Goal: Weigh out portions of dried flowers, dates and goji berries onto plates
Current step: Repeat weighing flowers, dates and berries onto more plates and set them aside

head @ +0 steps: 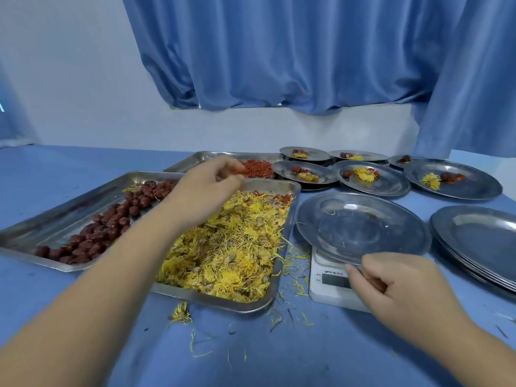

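Three steel trays lie on the blue table: dates (106,227) on the left, yellow dried flowers (231,247) in the middle, goji berries (258,169) behind them. My left hand (209,182) reaches over the flower tray, its curled fingertips pinching at the near edge of the goji heap. An empty steel plate (363,227) sits on a white scale (329,283). My right hand (396,283) rests at the scale's front, under the plate's rim, with its fingers curled round a dark red date (377,284). It hides part of the scale's display.
Several filled plates (371,177) holding flowers, dates and berries stand at the back right. A stack of empty plates (480,238) is at the right edge. Loose petals (181,314) litter the table in front of the flower tray. A blue curtain hangs behind.
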{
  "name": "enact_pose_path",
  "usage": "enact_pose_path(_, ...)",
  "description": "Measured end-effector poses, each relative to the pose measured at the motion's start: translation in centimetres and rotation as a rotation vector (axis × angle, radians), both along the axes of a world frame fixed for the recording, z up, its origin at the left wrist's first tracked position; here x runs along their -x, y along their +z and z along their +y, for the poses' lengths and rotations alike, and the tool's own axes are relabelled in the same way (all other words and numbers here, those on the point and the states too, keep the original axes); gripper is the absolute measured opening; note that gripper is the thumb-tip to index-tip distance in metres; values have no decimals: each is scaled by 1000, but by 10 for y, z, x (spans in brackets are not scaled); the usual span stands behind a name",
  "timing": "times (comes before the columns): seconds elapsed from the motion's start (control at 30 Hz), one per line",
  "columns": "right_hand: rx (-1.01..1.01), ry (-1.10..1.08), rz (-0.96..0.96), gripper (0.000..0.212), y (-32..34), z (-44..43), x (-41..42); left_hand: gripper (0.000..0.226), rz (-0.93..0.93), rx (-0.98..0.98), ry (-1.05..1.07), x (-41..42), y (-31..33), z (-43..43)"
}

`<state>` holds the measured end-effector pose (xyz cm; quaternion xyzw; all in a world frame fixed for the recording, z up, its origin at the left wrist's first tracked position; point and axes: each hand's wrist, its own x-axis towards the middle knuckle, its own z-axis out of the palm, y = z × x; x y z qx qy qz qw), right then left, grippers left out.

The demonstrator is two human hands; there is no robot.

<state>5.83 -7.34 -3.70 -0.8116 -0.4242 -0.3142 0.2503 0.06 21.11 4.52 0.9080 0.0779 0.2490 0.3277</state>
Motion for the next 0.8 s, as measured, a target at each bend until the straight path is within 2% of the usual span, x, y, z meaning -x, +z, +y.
enact_pose_path(0.13, 68, 35, -30, 41, 0, 8, 7, 15, 219, -152, 74, 7, 5, 44)
enact_pose_path(0.2, 93, 40, -35, 41, -1, 8, 7, 16, 231, -221, 95, 7, 4, 50)
enact_pose_path(0.33, 103, 46, -7, 43, -1, 5, 5, 20, 233, -308, -85, 2, -4, 28)
enact_pose_path(0.43, 104, 44, 12, 43, -2, 5, 4, 28, 359, -406, -241, -6, -9, 7)
enact_pose_path(0.53, 113, 51, 19, 45, -2, 3, 2, 38, 463, -473, -266, -12, -13, -1)
enact_pose_path(0.63, 114, 47, 34, 49, -2, 2, 1, 37, 483, -472, -272, -11, -13, -1)
enact_pose_path(0.8, 102, 64, 74, 50, -2, 1, 0, 24, 396, -413, -193, -2, 2, 14)
